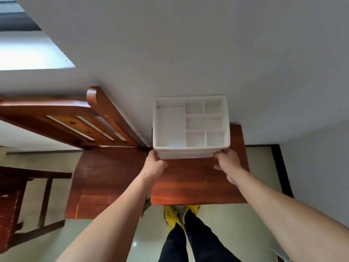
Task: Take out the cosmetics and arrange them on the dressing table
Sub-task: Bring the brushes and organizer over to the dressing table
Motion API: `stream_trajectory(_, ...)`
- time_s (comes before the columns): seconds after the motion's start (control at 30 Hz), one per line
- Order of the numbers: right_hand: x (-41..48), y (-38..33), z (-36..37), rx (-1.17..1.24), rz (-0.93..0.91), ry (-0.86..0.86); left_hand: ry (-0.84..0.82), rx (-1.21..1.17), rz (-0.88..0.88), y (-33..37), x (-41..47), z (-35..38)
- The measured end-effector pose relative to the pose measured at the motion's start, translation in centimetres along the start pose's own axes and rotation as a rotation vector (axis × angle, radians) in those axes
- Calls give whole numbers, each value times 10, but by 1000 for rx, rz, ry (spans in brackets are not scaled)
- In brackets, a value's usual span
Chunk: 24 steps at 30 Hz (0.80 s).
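Your left hand (155,163) and right hand (227,161) each grip a near corner of the white organizer (188,153), mid-frame on the worktop (198,182) against the wall (188,53). Its compartments look empty. I'd keep it level and shift both sides evenly.

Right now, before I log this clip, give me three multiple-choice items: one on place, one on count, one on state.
1. The white organizer stands: A in a drawer; B on the wooden table; C on a bed.
2. Its compartments number: A three; B nine; C six.
3. The compartments are: A empty; B full of bottles; C lidded.
Answers: B, it sits on the tabletop; C, one large and five small show; A, only bare white bottoms show, with the left hand and right hand gripping its front corners.
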State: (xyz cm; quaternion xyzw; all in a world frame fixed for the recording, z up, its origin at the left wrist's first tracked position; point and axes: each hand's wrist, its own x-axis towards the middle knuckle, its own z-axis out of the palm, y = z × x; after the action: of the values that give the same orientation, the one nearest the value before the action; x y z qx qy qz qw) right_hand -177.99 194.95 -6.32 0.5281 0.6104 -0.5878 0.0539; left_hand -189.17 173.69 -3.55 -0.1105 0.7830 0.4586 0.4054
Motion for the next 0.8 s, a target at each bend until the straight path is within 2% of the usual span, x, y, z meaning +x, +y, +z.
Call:
stream_trajectory(0.17,-14,14,2,-60,-10,3,-53,123,-9,-16,-7,-4)
stream_trajectory(0.47,-32,71,2,-180,110,207,-29,324,-37,-52,-34,-8)
stream_trajectory(0.7,-27,82,5,-210,120,218,-16,152,-80,-61,-28,-10)
stream_trajectory(0.8,-34,72,7,-356,69,201,-10,65,-109,-62,-23,-8)
